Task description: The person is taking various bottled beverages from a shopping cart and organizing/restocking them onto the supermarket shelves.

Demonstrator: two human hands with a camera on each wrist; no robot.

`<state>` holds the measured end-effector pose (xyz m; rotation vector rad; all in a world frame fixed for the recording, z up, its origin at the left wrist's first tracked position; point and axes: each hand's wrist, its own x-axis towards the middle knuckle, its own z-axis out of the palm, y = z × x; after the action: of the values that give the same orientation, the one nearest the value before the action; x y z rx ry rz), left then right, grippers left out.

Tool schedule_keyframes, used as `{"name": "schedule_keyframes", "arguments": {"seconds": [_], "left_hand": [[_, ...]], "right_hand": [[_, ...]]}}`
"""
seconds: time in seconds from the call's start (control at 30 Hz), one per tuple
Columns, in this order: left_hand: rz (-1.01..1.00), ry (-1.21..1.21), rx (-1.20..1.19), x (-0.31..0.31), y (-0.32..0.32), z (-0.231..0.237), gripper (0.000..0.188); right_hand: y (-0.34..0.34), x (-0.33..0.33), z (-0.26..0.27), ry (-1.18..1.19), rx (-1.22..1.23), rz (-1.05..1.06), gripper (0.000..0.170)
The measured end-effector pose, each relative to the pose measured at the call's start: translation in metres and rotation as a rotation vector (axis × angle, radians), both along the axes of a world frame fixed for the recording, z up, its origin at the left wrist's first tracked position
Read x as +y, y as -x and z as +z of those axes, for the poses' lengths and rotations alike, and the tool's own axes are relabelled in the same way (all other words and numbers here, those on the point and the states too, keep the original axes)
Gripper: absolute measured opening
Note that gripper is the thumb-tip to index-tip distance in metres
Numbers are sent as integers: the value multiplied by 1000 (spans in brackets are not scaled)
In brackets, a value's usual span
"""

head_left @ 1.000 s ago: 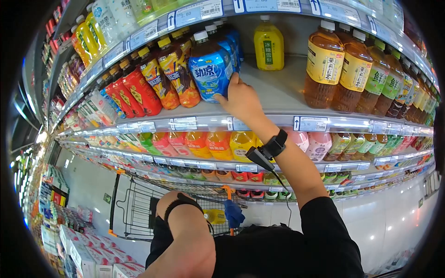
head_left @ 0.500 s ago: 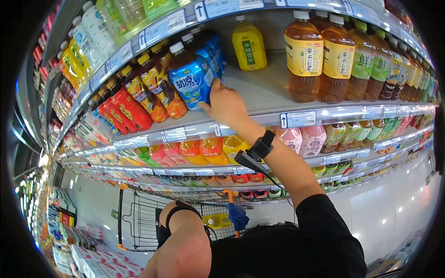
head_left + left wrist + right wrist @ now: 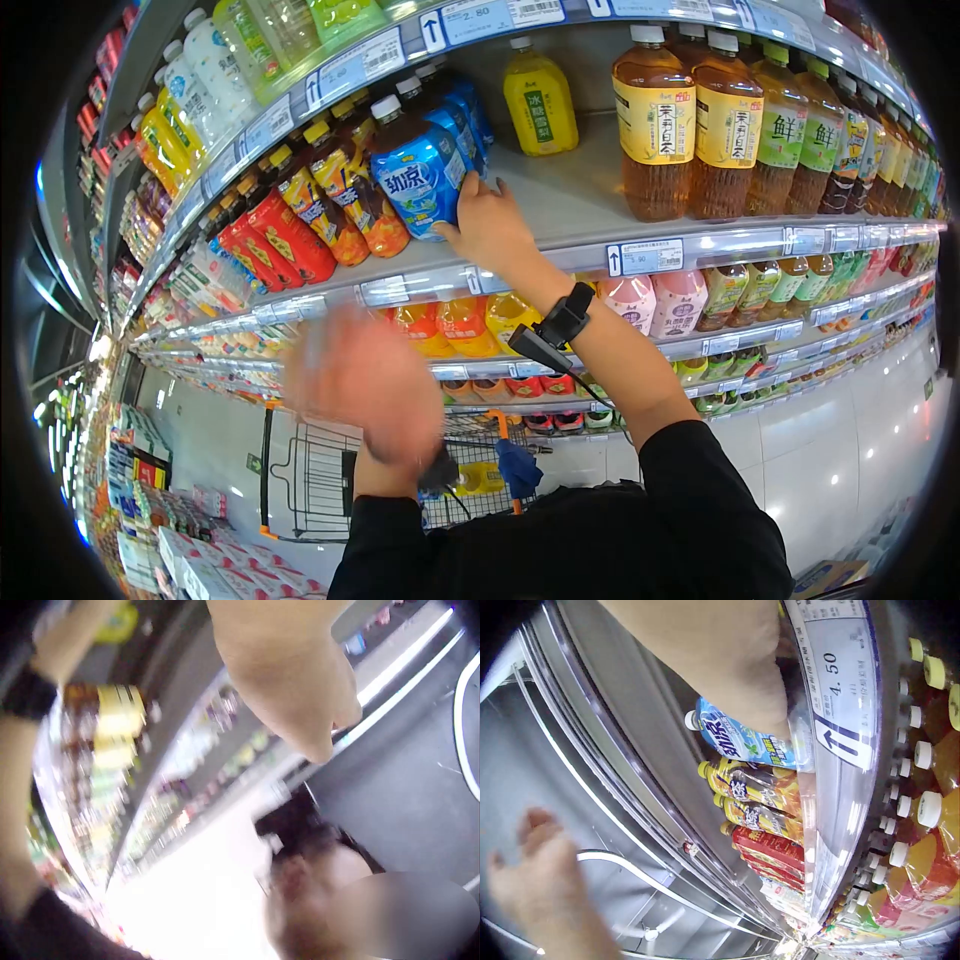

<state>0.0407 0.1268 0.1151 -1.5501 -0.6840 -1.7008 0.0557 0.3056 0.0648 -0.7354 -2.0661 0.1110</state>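
Note:
My right hand (image 3: 490,225) is at the front of a drinks shelf, gripping the lower right side of a blue-labelled drink bottle (image 3: 415,175) with a white cap. Its thumb lies by the bottle's front base, the fingers along the right side; in the right wrist view the fingertips are hidden behind the hand. The blue bottle (image 3: 739,739) stands beside bottles with yellow-and-black labels (image 3: 340,195). Blurred by motion, my left hand (image 3: 365,380) is raised below the shelf edge, away from the bottles. With fingers loosely bent, the left hand (image 3: 544,877) holds nothing.
On the same shelf stand a yellow bottle (image 3: 540,100) and amber tea bottles (image 3: 655,130). Priced shelf edges (image 3: 645,257) and lower rows of bottles (image 3: 680,300) lie beneath. A shopping cart (image 3: 315,470) with a yellow bottle inside stands below, near stacked cartons (image 3: 215,570).
My left hand has swung up from over the cart toward the lower shelves. The right hand stays at the blue bottle, while the head view has shifted.

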Motion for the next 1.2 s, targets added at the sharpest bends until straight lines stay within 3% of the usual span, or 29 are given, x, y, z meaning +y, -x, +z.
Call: {"name": "schedule_keyframes", "arguments": {"seconds": [0.03, 0.07, 0.1, 0.17, 0.3, 0.33, 0.43, 0.57, 0.67, 0.8, 1.0, 1.2], "left_hand": [[413, 189, 10, 23, 23, -1, 28], [82, 341, -253, 52, 39, -5, 33], [73, 452, -431, 79, 75, -27, 39], [73, 474, -406, 101, 103, -55, 43], [-25, 704, -391, 104, 104, -59, 52], [49, 721, -350, 108, 111, -65, 53], [323, 649, -190, 115, 116, -76, 59], [419, 637, -160, 109, 108, -75, 66], [325, 641, -188, 107, 108, -76, 69], [370, 578, -144, 108, 110, -79, 70], [403, 551, -128, 105, 108, -78, 71], [385, 552, -124, 99, 105, -73, 73]], "right_hand": [[0, -1, 0, 11, -3, 5, 71], [-1, -1, 0, 20, -9, 10, 71], [-1, 0, 1, 25, -13, 13, 71], [-2, 0, 2, 25, -17, 20, 71], [0, 2, 4, 64, -19, 30, 69], [0, 2, 5, 71, -20, 45, 68], [-3, 2, 5, 91, -10, 68, 66], [0, 6, 4, 81, 1, 89, 67], [1, 5, 6, 85, -13, 78, 71], [4, 8, 5, 148, -32, 93, 79], [3, 7, 6, 186, -1, 119, 71], [3, 8, 9, 211, -30, 145, 75]]}}
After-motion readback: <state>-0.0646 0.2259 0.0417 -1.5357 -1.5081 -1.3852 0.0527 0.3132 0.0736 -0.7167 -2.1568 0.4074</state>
